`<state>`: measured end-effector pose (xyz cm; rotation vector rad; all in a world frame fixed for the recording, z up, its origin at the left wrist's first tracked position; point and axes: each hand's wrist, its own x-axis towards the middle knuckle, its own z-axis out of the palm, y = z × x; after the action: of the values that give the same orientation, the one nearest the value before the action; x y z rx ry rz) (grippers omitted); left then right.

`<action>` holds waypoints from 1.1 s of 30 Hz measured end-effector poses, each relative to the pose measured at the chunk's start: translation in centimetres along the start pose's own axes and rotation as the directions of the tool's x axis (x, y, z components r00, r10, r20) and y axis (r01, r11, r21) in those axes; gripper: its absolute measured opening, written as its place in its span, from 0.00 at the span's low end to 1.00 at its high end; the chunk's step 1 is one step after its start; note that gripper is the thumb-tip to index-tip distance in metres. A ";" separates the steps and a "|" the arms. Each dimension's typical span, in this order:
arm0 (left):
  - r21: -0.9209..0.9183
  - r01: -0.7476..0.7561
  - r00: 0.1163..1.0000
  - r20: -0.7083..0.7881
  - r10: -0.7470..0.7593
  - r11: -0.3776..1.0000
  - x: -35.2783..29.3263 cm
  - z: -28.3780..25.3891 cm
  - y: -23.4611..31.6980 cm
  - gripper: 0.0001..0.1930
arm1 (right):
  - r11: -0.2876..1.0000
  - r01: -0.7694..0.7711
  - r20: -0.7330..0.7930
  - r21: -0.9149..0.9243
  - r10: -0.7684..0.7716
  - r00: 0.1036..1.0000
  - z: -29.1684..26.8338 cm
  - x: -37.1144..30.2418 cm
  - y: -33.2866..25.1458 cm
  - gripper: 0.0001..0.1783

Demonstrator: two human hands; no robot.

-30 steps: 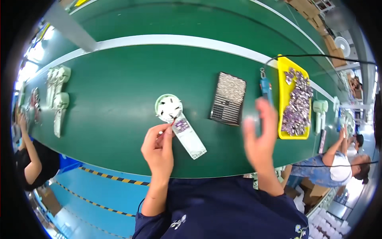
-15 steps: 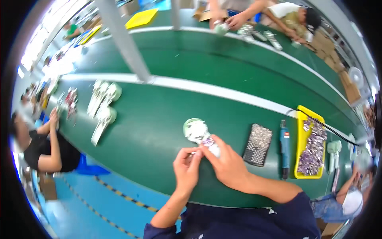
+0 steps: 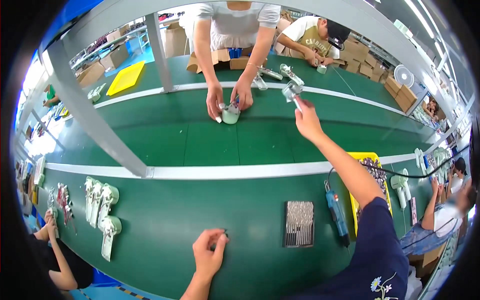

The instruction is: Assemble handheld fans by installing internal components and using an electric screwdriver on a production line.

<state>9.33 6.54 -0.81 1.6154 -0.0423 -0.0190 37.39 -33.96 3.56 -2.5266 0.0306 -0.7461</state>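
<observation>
My right hand (image 3: 309,121) is stretched far over the bench, closed around the handle of a pale green and white handheld fan housing (image 3: 292,92), its round head pointing away. Low over the near bench, my left hand (image 3: 209,251) has its fingers curled, with a small dark bit at the fingertips that is too small to name. To the left lie several similar fan housings (image 3: 106,205). Right of my left hand sits a black tray of small metal screws (image 3: 299,224), then a blue electric screwdriver (image 3: 336,211).
A yellow bin (image 3: 355,202) of shiny small parts lies partly behind my right arm. A white rail (image 3: 225,172) crosses the bench, with a grey post (image 3: 95,110) at left. Across it, a co-worker's hands (image 3: 230,100) hold a pale green part. More housings (image 3: 291,74) lie beyond.
My right hand has carried the fan housing from the near bench up and across the rail. My left hand has let go of it and stays near. The view has tilted upward.
</observation>
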 end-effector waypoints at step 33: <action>0.941 0.248 0.803 -0.332 0.494 0.230 -7.1 -33.9 1.7 0.41 | 0.752 0.192 0.239 0.631 -0.423 0.874 -4.7 -14.0 -17.9 0.22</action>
<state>3.47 40.59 2.27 2.8676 0.3869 0.8539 20.96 -18.32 8.36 -2.0224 -0.6780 -0.3022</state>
